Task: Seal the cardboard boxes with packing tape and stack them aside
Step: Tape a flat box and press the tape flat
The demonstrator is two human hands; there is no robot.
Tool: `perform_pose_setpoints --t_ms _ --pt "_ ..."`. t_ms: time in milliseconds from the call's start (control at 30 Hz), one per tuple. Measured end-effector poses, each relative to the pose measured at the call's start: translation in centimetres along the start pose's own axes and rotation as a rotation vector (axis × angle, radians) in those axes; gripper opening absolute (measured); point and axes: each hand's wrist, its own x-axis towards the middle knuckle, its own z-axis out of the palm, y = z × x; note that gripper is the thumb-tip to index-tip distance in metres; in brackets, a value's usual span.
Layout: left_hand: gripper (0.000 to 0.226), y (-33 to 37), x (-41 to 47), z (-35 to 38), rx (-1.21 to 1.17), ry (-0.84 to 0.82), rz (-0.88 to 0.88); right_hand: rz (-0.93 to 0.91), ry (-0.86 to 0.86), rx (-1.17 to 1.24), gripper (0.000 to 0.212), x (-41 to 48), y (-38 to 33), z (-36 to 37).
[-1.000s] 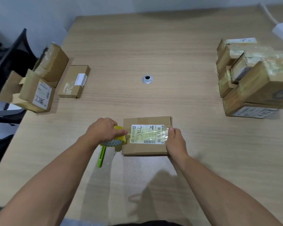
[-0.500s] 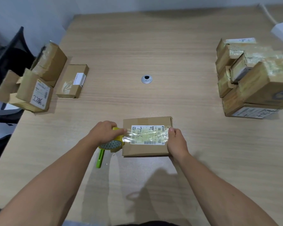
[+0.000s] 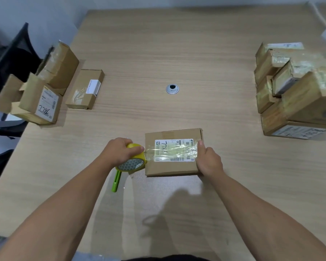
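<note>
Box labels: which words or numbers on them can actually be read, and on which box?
"78LL", handwritten, last letters unsure: label on the centre box.
"78L" plus an unclear mark, handwritten: label on the near left box.
All printed text, and the handwriting on the right stack's bottom label: too blurred.

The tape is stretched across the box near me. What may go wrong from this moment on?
1. The tape strip looks wrinkled over the label, so it may seal badly and make the label hard to read.
2. The left hand grips the tape roll and the right hand holds the box; neither is free for the green tool on the table, so letting go may lift the strip.
</note>
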Motion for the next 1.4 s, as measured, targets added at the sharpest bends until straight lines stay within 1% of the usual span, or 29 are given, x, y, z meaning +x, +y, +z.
perform_pose_setpoints --t_ms 133,167,233,367,633,733,833,933,1033,1067,1133,1233,1333,1400 --pt "0.060 0.2 1.0 0.0 0.194 -0.038 -0.058 -0.035 0.014 0.092 0.055 -0.2 1.0 -0.2" --pt "0.060 0.3 1.1 0.0 0.209 -0.043 -0.067 -0.047 0.020 0.112 0.052 -0.3 1.3 -0.2" --pt "0.057 0.7 1.2 -0.1 0.225 -0.050 -0.062 -0.058 0.035 0.154 0.053 -0.6 1.6 -0.2" --pt "0.061 1.1 1.3 -0.5 0.205 -0.071 -0.051 -0.064 0.057 0.213 0.056 -0.8 1.8 -0.1" --pt "0.057 0.8 0.5 -0.7 0.099 -0.113 -0.093 -0.065 0.061 0.247 0.059 -0.7 1.9 -0.2" --pt "0.043 0.9 -0.2 -0.5 0.011 -0.103 -0.058 -0.059 0.057 0.271 0.062 -0.5 2.0 -0.3" --pt "0.035 1.0 -1.2 -0.5 -0.132 -0.108 -0.034 -0.031 0.028 0.339 0.060 -0.7 1.9 -0.8" --pt "0.038 0.6 -2.0 -1.1 -0.230 -0.155 -0.017 -0.016 -0.044 0.404 0.053 -0.7 2.0 -0.5" --pt "0.050 0.2 -2.7 -2.1 -0.272 -0.156 0.032 0.057 -0.121 0.537 0.060 -0.8 2.1 0.1" --pt "0.051 0.1 -2.9 -2.4 -0.309 -0.162 0.053 0.079 -0.139 0.579 0.061 -0.8 2.1 0.3" --pt "0.048 -0.3 -3.3 -3.3 -0.426 -0.179 0.078 0.117 -0.163 0.630 0.056 -1.1 1.9 0.2" --pt "0.050 -0.9 -3.7 -4.2 -0.629 -0.136 0.127 0.150 -0.178 0.673 0.054 -1.5 1.3 0.1" --pt "0.038 -0.4 -4.0 -4.8 -0.822 -0.099 0.123 0.182 -0.196 0.673 0.054 -1.9 0.6 0.3" --pt "0.033 0.1 -4.1 -5.1 -0.853 -0.089 0.130 0.195 -0.190 0.643 0.053 -2.2 0.3 0.5"
